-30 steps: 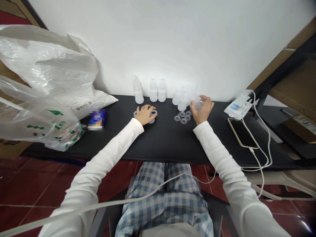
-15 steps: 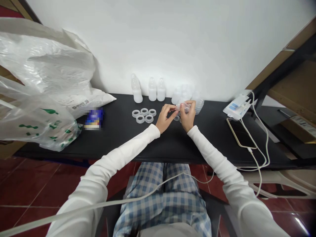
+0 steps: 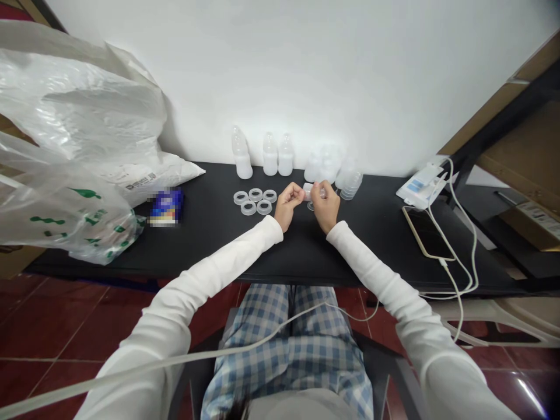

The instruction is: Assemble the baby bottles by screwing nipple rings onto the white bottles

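Note:
Both of my hands meet over the middle of the table. A small translucent bottle part [image 3: 308, 190] lies between them, its exact shape partly hidden by fingers. My right hand [image 3: 325, 205] has its fingers closed around this part. At its left end, my left hand [image 3: 289, 204] pinches with thumb and fingertips. Several translucent screw rings [image 3: 249, 207] lie flat to the left of my left hand. Behind my right hand stands a cluster of frosted bottles or covers [image 3: 329, 162], and a tilted stack of clear caps [image 3: 351, 185] rests beside it. Another ring [image 3: 310, 205] shows partly beneath my hands.
Three capped milky bottles [image 3: 242, 157] stand along the wall. Plastic bags [image 3: 79, 192] and a blurred blue packet [image 3: 166, 206] occupy the left side. On the right lie a phone [image 3: 427, 232], a white device [image 3: 420, 184] and loose cables [image 3: 473, 245]. A cable crosses my lap.
My right hand has turned, its fingers now wrapped over the translucent part. My left fingers have curled into a tighter pinch at its left end. The camera view has shifted slightly.

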A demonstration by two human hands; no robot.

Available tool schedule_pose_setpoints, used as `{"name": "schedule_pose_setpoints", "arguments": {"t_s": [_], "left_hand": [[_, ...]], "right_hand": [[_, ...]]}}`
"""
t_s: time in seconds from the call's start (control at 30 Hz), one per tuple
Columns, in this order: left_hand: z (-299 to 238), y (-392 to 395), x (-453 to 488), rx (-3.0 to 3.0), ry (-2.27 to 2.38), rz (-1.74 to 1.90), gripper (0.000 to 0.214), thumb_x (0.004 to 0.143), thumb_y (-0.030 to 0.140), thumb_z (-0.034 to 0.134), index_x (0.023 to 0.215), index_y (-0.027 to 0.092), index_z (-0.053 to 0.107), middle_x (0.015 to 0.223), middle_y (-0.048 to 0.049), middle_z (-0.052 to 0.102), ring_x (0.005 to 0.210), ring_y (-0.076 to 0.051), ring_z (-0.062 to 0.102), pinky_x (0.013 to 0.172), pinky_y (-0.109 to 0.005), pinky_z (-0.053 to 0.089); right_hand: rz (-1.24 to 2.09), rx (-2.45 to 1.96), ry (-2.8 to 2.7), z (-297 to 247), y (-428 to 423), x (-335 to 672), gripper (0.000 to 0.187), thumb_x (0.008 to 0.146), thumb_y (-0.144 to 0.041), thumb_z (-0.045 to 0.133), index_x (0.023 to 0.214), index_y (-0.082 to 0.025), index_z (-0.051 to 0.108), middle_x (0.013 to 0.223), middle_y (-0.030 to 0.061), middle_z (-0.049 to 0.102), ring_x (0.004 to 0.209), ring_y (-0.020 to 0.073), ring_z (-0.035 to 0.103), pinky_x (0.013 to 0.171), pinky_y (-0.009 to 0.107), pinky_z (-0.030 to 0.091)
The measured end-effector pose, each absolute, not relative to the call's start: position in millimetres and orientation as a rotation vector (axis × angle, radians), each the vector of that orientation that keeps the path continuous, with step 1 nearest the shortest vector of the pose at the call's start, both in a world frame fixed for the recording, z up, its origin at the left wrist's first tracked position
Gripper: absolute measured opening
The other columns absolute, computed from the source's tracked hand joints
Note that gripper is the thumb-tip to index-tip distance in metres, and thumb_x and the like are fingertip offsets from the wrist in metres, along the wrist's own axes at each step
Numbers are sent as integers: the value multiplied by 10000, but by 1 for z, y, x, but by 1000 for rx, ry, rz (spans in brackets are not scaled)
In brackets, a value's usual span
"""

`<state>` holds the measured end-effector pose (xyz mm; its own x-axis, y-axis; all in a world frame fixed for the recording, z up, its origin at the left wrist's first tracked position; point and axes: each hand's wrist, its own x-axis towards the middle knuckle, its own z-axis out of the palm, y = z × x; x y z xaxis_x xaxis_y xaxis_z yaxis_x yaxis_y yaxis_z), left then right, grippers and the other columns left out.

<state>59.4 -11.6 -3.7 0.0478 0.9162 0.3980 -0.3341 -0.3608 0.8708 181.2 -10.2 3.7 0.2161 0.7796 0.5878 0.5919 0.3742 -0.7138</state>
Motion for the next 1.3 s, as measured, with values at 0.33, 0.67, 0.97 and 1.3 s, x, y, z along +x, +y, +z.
{"name": "schedule_pose_setpoints", "arguments": {"t_s": [0.33,0.67,0.97,1.3], "left_hand": [[17,0,42,981,682,1386,320,812,213,666,588,161,444,578,43,363,505,-57,312,498,-212,246],[19,16,22,1000,940,1295,393,776,295,736,541,160,452,483,55,385,419,-36,328,405,-188,169],[6,22,18,1046,908,1539,415,777,460,760,575,175,535,576,23,520,473,-49,436,441,-203,350],[2,20,20,873,892,1540,347,732,450,761,656,170,570,620,22,518,560,-71,497,460,-173,407]], "right_hand": [[-411,-974,-2140,1,13,206,408,965,-555,532,1085,-193,675,779,57,620,756,203,581,754,338,482],[-281,-608,-2494,16,5,220,347,1058,-273,358,1003,-261,701,1326,69,666,1308,213,574,961,409,554],[-429,-1383,-1801,37,9,263,441,945,-460,505,1313,-252,630,1165,143,612,1111,312,590,996,552,460],[-401,-1776,-1384,44,19,301,555,939,-425,404,1383,-93,387,1180,197,561,1145,327,556,1040,551,393]]}}
